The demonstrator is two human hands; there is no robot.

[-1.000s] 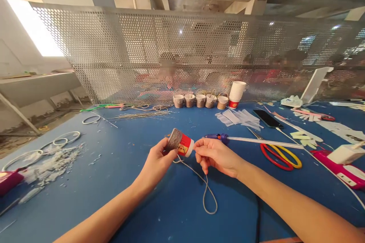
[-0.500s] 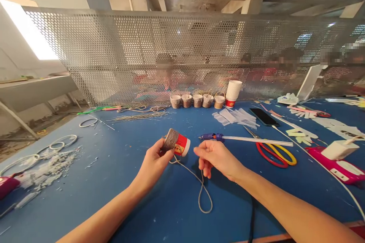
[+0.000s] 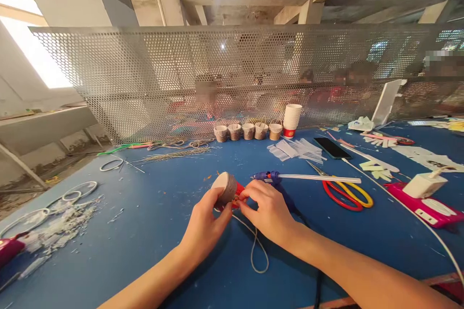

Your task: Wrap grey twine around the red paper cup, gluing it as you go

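Observation:
My left hand (image 3: 207, 216) is closed around a paper cup (image 3: 227, 187) partly wound with grey-brown cord. The cup lies tilted, its pale round end facing left and its red printed part toward my right hand. Thumb and fingers of my right hand (image 3: 267, 208) pinch together at the cup's side, where the cord leaves the winding. From there the loose cord (image 3: 268, 261) runs down to a loop on the blue table. Just beyond my right hand lies a blue glue gun (image 3: 267, 176) with a long clear glue stick (image 3: 319, 178) in its back.
Red-and-yellow scissors (image 3: 357, 203), a phone (image 3: 331, 148) and white strips (image 3: 297, 149) lie right. Several small cord-wrapped baskets (image 3: 248, 131) and stacked paper cups (image 3: 292, 118) stand before a perforated metal screen (image 3: 145, 77). A pink power strip (image 3: 416, 205) sits far right; white scraps (image 3: 61, 217) lie left.
My right hand has moved left onto the cup and pinches at its side. My left hand has turned the cup so its pale end shows. The view has shifted slightly.

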